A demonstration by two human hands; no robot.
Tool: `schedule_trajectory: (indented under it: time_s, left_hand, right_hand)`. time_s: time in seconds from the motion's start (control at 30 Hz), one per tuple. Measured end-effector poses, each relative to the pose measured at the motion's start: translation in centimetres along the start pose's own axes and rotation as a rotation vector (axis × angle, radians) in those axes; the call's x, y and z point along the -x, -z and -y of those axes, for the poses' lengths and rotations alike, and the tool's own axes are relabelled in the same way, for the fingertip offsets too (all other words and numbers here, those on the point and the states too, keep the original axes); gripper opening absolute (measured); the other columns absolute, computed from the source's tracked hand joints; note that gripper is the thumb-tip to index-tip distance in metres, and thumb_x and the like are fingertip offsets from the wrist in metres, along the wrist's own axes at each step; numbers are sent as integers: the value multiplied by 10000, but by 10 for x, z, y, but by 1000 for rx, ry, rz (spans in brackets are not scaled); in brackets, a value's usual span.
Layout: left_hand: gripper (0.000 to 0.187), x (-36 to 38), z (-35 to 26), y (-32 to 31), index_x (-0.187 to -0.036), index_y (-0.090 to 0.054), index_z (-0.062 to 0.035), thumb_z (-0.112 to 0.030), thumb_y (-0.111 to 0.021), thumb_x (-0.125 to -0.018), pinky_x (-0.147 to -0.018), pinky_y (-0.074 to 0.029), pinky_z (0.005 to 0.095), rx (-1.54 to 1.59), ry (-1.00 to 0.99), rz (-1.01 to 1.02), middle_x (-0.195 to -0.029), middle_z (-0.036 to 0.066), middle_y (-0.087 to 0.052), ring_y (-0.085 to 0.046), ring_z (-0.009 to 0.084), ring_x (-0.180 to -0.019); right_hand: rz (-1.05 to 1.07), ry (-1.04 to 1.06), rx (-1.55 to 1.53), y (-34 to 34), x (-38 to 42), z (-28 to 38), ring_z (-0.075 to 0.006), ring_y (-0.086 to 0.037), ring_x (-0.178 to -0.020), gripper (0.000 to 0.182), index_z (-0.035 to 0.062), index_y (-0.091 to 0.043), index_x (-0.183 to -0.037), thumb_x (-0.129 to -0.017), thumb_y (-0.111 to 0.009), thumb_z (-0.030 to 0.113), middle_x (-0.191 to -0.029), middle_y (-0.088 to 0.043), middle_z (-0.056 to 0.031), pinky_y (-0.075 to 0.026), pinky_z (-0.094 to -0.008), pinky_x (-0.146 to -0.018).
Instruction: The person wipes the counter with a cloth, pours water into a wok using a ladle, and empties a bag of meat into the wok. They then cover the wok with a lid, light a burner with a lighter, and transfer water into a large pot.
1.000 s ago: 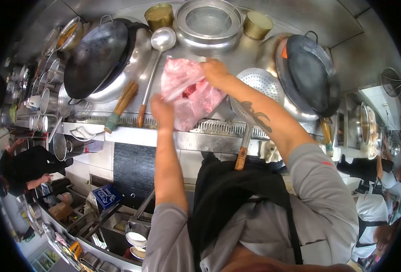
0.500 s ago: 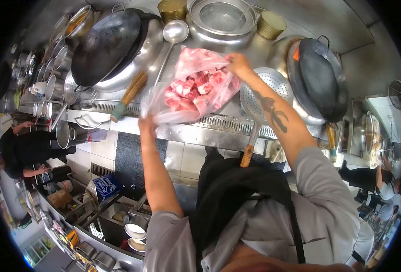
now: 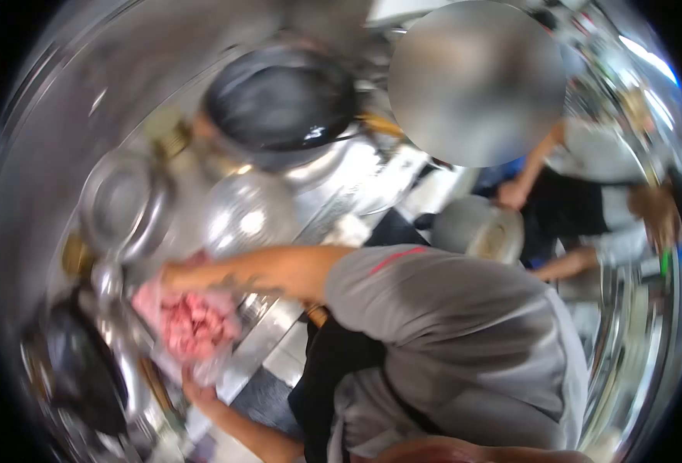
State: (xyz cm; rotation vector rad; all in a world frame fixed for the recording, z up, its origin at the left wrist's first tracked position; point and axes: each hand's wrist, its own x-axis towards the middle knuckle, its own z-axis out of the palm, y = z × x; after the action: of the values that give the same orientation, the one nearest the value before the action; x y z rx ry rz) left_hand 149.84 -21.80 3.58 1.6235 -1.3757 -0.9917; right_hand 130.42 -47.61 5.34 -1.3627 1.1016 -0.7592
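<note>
A clear plastic bag (image 3: 216, 366) lies on the steel counter, its mouth spread around chunks of pink raw meat (image 3: 199, 324). At the near side of the bag, my left hand (image 3: 196, 388) is closed on the plastic edge. My right hand (image 3: 177, 276) grips the bag's opposite edge, with the forearm stretched across the counter. Motion blur hides the finger detail of both hands. Close to my right forearm rests a perforated strainer (image 3: 250, 216). A ladle (image 3: 108, 279) and a bamboo brush (image 3: 154, 382) lie on the bag's other side.
One dark wok (image 3: 279, 100) sits beyond the strainer, another wok (image 3: 78, 363) at lower left. A round metal pot (image 3: 117, 204) stands at the back between two tins (image 3: 169, 133). To the right, a co-worker (image 3: 565, 201) stands close, one hand on a large pot (image 3: 476, 228).
My view has swung sharply to the right, so the counter and bag now appear at left. A co-worker with a pot has come into close view. Both hands stay at the bag.
</note>
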Motion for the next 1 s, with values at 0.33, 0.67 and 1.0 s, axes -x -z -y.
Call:
schedule_trajectory:
  time_s: [0.33, 0.67, 1.0]
  left_hand:
    - [978, -51, -123, 44, -1285, -440, 72, -725, -517, -724, -903, -458, 390, 108, 17, -242, -1213, 212, -534, -533, 284, -1106]
    - [1258, -18, -295, 4, -1321, -390, 128, -898, -467, -598, -1009, -372, 409, -226, -365, -370, -1286, 257, -470, -482, 327, -1176]
    - [514, -102, -443, -16, -1263, -475, 39, -370, -449, -953, -964, -447, 411, 591, -162, 57, -1220, 147, -572, -565, 254, -1111]
  right_hand:
    - [-311, -217, -56, 40, 21, -5, -280, -647, -701, 223, -1, -668, -839, -817, -587, 206, -752, -665, -166, -508, -415, -659]
    - [-160, -118, -456, 110, 77, 73, -135, -559, -616, 199, 9, -652, -807, -836, -638, 206, -701, -625, -58, -464, -314, -525]
    - [-191, 263, -561, 291, 104, 201, -116, -535, -556, 130, 54, -650, -884, -861, -660, 181, -700, -590, -17, -432, -262, -464]
